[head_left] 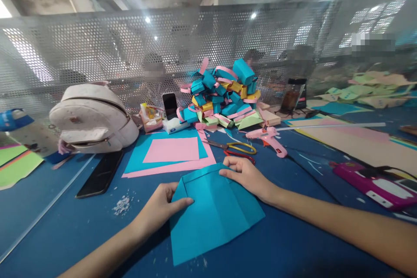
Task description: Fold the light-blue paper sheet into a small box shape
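Between my hands is a sheet of blue paper (pixel 216 208) with creases down it and a narrow fold along its far edge. My left hand (pixel 167 202) pinches its left side, thumb on top and fingers underneath. At the far right corner my right hand (pixel 246 176) grips the folded edge between thumb and fingers. Just beyond the sheet lie scissors (pixel 233 147) with one yellow and one red handle. A pink glue gun (pixel 269 139) rests to their right. Pink paper (pixel 172 150) lies on blue paper (pixel 133 156) behind my left hand.
A heap of folded paper pieces (pixel 224 95) stands at the back. On the left are a white backpack (pixel 93 117), a black phone (pixel 100 173) and white scraps (pixel 123 205). A magenta power strip (pixel 374 186) lies right, below large paper sheets (pixel 352 139). A perforated metal screen (pixel 124 47) borders the table.
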`<state>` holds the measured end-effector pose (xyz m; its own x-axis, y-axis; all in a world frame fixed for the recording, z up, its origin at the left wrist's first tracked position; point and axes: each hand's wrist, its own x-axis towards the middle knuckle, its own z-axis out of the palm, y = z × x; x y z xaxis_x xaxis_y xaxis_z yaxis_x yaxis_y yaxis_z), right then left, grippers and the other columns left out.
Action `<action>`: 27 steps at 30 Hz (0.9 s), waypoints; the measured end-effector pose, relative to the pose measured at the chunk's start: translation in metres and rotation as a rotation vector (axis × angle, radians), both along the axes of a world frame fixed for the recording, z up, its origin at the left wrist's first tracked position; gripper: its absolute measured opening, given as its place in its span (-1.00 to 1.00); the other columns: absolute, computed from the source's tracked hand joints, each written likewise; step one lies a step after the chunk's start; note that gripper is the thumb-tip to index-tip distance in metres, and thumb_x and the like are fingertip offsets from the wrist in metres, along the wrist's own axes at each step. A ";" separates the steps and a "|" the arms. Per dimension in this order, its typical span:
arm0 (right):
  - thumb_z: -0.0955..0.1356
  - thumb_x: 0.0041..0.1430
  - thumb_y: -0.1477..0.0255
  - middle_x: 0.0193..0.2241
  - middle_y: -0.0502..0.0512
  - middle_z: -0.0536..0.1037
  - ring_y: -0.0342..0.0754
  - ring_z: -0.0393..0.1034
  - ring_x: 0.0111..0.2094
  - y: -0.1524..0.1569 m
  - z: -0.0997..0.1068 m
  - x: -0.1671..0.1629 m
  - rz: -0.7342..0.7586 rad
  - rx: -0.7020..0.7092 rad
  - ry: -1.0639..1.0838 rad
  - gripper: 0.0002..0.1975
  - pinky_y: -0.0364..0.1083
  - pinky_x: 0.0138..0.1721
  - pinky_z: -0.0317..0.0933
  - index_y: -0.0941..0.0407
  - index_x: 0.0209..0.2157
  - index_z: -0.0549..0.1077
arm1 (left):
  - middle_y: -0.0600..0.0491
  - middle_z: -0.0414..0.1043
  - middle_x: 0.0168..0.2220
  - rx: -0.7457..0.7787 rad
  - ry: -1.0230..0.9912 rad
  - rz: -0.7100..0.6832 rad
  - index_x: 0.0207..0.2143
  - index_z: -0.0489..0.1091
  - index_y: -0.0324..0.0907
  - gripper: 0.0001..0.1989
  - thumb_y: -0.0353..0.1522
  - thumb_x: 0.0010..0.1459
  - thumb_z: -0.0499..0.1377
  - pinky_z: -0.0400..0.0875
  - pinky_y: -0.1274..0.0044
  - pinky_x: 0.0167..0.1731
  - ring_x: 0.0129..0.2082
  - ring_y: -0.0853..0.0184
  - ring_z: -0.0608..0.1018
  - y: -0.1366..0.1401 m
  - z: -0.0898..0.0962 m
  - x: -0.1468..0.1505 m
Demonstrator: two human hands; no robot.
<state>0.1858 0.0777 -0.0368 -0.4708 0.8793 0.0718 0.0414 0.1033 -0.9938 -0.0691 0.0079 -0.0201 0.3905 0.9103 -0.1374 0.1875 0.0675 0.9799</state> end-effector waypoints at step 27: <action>0.45 0.05 0.08 -0.27 0.12 0.55 0.15 0.42 -0.16 0.005 -0.004 0.002 0.024 0.156 -0.113 -0.65 0.03 -0.16 0.29 0.09 -0.34 0.48 | -0.09 0.60 -0.31 -0.009 -0.028 0.294 -0.27 0.52 -0.26 -0.58 -0.07 0.02 0.31 0.50 0.39 -0.33 -0.32 0.07 0.61 -0.007 -0.005 0.001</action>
